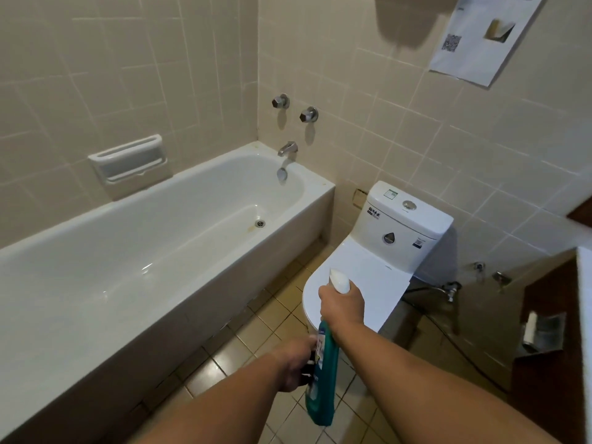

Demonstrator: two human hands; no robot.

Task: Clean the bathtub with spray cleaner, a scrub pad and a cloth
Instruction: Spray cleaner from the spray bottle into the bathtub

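Holding the spray cleaner bottle (323, 379) by its neck above the floor near the toilet (381, 280), right grip (341, 307) wraps it, left grip (296, 363) clasps an unidentifiable dark item (307, 371); bathtub (179, 241) looks dry, stain at drain (260, 223), so spraying, scrubbing, wiping remain

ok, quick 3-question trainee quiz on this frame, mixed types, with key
1. True or false: the right hand grips the spray bottle at its white top.
2. Where do brownish marks show in the bathtub? A) around the drain B) along the near rim C) nowhere
3. Fill in: the toilet lid is ____.
Key: 1 true; 2 A; 3 closed.
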